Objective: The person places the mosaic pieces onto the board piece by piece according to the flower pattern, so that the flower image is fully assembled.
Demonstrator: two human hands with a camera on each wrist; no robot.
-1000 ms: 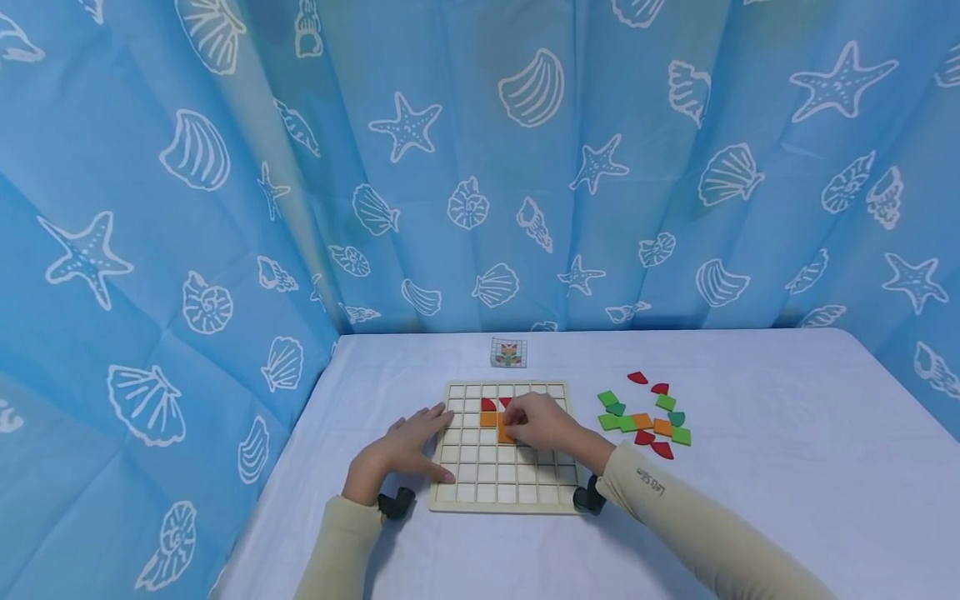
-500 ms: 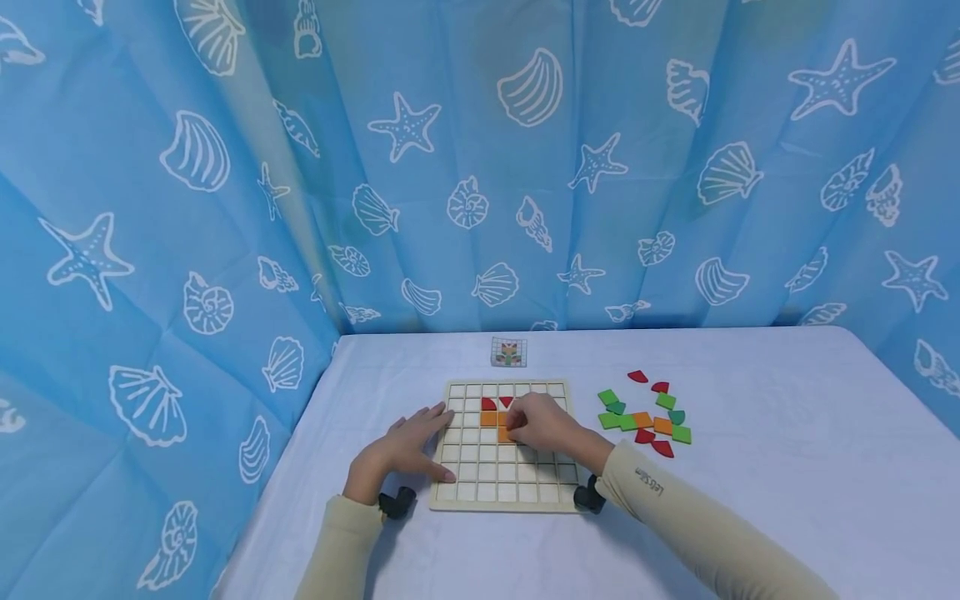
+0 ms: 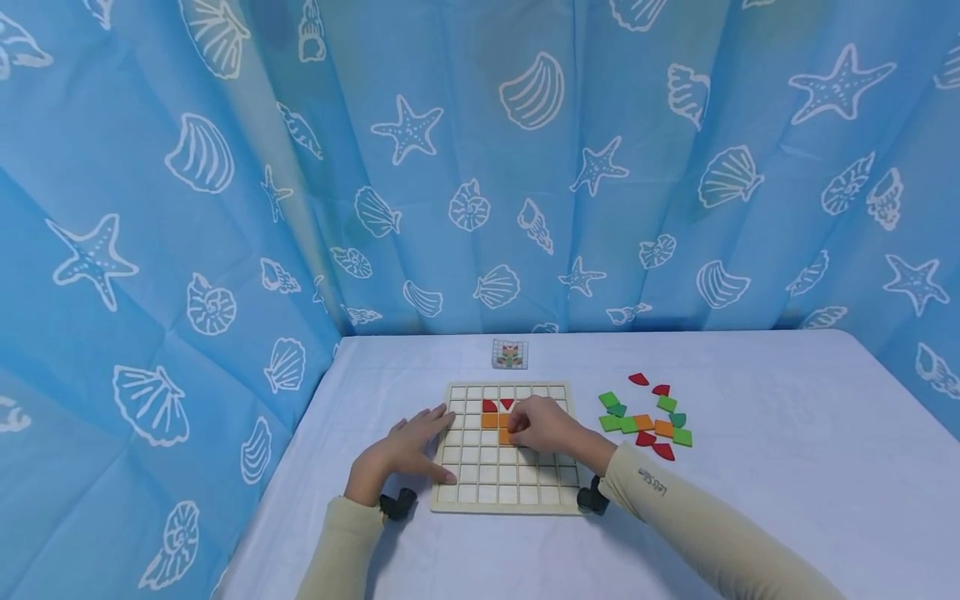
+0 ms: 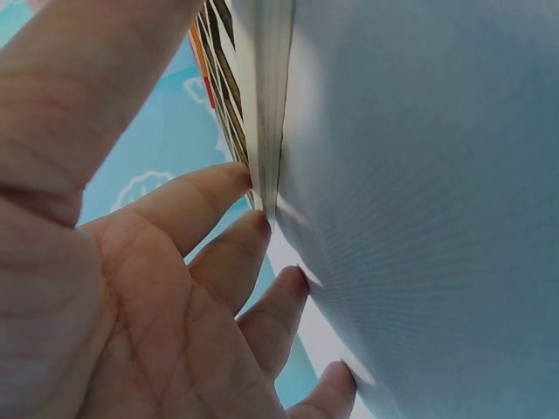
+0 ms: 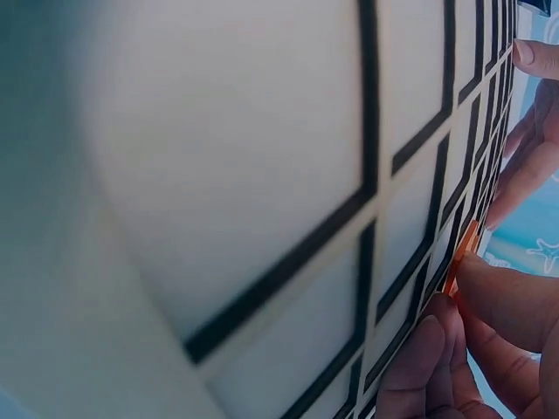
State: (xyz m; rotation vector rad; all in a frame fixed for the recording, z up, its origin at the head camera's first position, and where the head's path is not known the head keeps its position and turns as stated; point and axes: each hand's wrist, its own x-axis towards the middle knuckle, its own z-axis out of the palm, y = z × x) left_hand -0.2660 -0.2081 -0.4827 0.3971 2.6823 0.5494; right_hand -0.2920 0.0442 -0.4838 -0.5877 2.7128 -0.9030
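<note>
A pale wooden grid board [image 3: 487, 476] lies on the table. On it are two red pieces, a quarter-round piece [image 3: 490, 406] and a small triangle-like piece [image 3: 507, 403], with an orange square tile [image 3: 490, 421] below the first. My right hand [image 3: 545, 426] is over the board's middle, its thumb and fingertips pinching another orange square tile [image 5: 460, 255] at a grid cell; the hand hides part of it. My left hand [image 3: 405, 447] rests with spread fingers along the board's left edge [image 4: 266, 113], its thumb near the lower left.
Loose pieces lie right of the board: several green squares [image 3: 667, 404], orange squares [image 3: 643, 422], dark green pieces [image 3: 678, 419] and red quarter-rounds [image 3: 663, 452]. A small pattern card [image 3: 510, 354] lies behind the board. A blue shell-patterned curtain [image 3: 465, 250] hangs behind the table.
The orange tile under my right fingertips looks to have settled slightly lower into its cell. My right hand has barely shifted, and the left hand stays in place.
</note>
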